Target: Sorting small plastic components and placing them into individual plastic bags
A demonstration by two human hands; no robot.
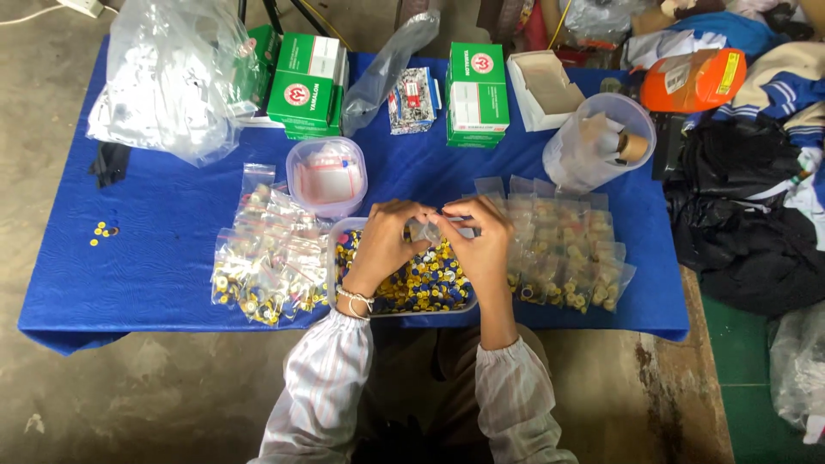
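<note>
On the far left of the blue-covered bench (172, 258) a few loose yellow pieces (101, 230) lie apart from everything else. Nearer the middle, a heap of filled clear bags (262, 266) lies just beside a clear tub (337, 258) of small yellow and blue round parts (425, 283).

Above that tub the left hand (382, 241) and the right hand (481, 241) meet, fingers narrowed to a pinch on one small clear bag (425, 230) held between them. The bag looks thin, limp and very light, probably slippery film that crumples easily; it likely handles best pinched at its top edge on both sides, so that the mouth stays level. The parts seem hard, tiny and apt to roll.

To the right, another spread of filled bags (563, 249) covers the cloth.

The fingers hide most of the bag, so its contents and whether its mouth is sealed cannot be told. The parts are too small to identify.
</note>
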